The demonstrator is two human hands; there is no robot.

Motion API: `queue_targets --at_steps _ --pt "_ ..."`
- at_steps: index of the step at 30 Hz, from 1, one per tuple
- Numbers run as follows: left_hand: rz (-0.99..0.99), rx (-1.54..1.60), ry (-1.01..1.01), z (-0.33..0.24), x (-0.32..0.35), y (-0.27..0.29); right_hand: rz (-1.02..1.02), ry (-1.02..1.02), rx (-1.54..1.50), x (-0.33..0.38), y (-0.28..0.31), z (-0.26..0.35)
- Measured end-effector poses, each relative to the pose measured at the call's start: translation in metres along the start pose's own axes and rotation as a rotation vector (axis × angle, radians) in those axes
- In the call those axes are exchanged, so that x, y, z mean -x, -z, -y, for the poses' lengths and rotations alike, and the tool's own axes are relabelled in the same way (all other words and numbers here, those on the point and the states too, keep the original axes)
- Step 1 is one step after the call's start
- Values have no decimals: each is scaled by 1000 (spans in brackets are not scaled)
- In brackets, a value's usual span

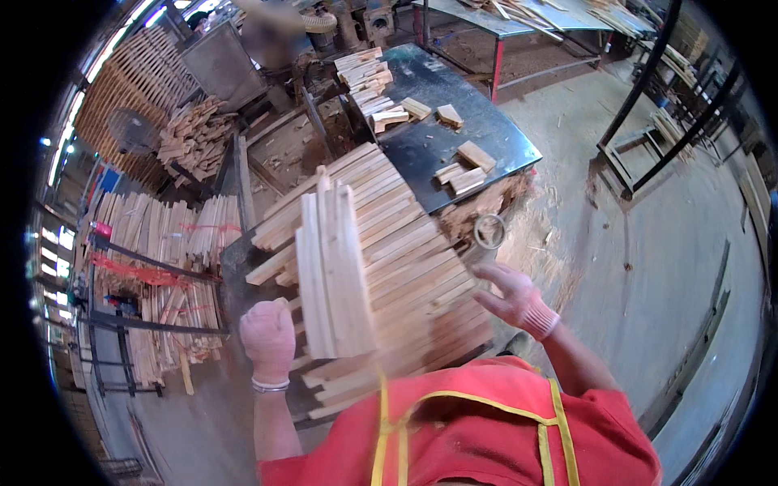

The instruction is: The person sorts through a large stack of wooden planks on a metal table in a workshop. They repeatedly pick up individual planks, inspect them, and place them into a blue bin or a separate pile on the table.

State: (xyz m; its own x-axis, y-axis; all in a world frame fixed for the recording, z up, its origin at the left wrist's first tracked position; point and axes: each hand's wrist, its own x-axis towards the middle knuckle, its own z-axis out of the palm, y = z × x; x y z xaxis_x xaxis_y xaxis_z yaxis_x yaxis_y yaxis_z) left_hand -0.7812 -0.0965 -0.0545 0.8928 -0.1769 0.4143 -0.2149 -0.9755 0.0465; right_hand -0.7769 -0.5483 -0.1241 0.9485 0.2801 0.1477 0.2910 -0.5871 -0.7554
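Note:
A wide row of pale wooden strips (413,255) lies side by side on the table in front of me. On top of them, set crosswise, rests a small bundle of wooden slats (332,275), slightly blurred. My left hand (267,340), in a pink knitted glove, is closed like a fist by the left ends of the strips; whatever may be inside it is hidden. At the right ends of the strips is my right hand (515,301), also gloved, with thumb and fingers apart and nothing held between them.
Beyond the strips, a dark metal machine table (429,89) carries short wood blocks (470,166). A handwheel (489,232) sits below its near edge. Bundled slats (162,251) fill a rack on the left. A black metal frame (640,121) stands on the right, and sawdust covers the floor.

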Motion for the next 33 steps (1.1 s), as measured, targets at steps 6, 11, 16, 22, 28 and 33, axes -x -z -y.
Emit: queue_targets --at_steps 6,11,16,22,28,33 --pt "-164 256 -90 -198 -33 -52 175 -429 43 153 79 -174" --pt "169 252 -164 -328 -134 -104 607 -827 165 252 161 -266" --pt "475 -29 -62 -337 -229 -196 518 -922 79 261 208 -324" --pt "713 -103 -38 -308 -291 -269 187 -917 -247 229 236 -398" --pt "571 106 -29 -323 -304 -277 178 -1108 -223 191 288 -477" --pt "277 489 585 -341 -293 -295 -11 -1332 -438 166 340 -543"
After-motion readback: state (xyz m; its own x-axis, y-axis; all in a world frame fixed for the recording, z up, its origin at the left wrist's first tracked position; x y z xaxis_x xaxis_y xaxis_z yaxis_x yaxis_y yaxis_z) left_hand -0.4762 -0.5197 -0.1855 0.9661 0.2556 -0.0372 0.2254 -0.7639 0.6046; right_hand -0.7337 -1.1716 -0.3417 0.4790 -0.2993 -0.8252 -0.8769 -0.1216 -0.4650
